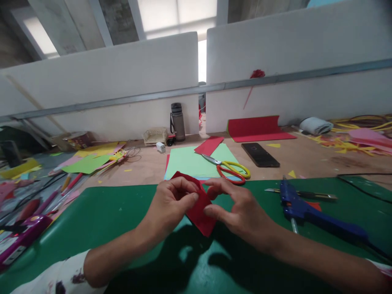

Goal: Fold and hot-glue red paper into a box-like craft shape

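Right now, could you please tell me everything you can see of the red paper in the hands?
The red paper is a small, thin, matte sheet, seemingly folded, with one corner pointing down toward the person. It is held over the green mat. The left hand pinches its upper left part and the right hand holds its right edge, partly hiding it.

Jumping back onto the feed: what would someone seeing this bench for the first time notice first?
First the red paper piece at centre, pinched between the left hand and right hand above the green mat. Next, the blue glue gun lying on the mat to the right, and the yellow-and-red-handled scissors on the pale green sheet just behind the hands.
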Available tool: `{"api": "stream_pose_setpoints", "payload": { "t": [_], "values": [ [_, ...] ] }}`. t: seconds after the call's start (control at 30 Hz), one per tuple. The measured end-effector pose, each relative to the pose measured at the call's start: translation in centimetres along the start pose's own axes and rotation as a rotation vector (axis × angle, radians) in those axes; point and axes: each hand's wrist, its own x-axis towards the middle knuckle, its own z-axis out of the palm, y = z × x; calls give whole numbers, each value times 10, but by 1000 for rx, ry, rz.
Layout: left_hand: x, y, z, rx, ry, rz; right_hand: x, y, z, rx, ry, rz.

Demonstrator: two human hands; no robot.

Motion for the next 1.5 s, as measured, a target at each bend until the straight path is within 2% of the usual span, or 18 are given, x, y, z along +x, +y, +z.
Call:
{"api": "stream_pose_setpoints", "payload": {
  "t": [0.2, 0.4, 0.53, 0.6, 0.63, 0.73, 0.77, 0.8, 0.87, 0.97, 1.07, 1.17, 1.27, 1.37, 1.5],
  "values": [
    [-6, -7, 5, -200, 11, -84, -22, 7, 17, -303, 37, -306],
    [-17, -8, 11, -313, -108, -144, -26, 14, 31, -326, 76, -258],
    [-21, -3, 12, -401, -215, -57, -22, 21, 29, -214, 80, -239],
    [-22, -1, 11, -276, -224, 66, -22, 22, 27, -163, 94, -234],
    [-22, -1, 9, -145, -194, 187, -22, 22, 26, -144, 91, -229],
    [-17, -4, 2, 365, -6, 727, -24, 20, 26, -112, 51, -196],
    [-14, -6, 0, 513, 48, 869, -24, 18, 27, -106, 33, -184],
    [-11, -8, -2, 641, 76, 938, -25, 17, 27, -101, 19, -177],
    [-5, -13, -5, 814, 102, 966, -25, 14, 29, -92, 8, -178],
    [3, -20, -5, 934, 91, 916, -25, 9, 31, -68, -8, -198],
    [5, -24, -4, 950, 86, 911, -25, 7, 28, -89, 4, -225],
    [3, -22, -5, 969, 108, 964, -24, 7, 19, -188, 106, -276],
    [-2, -18, -7, 1016, 99, 1012, -21, 5, 7, -262, 199, -390],
    [-4, -15, -8, 1044, 75, 1026, -20, 4, -2, -327, 194, -504],
    [-3, -17, -10, 1007, 60, 1097, -20, 7, -5, -363, 163, -549]
  ]
}}
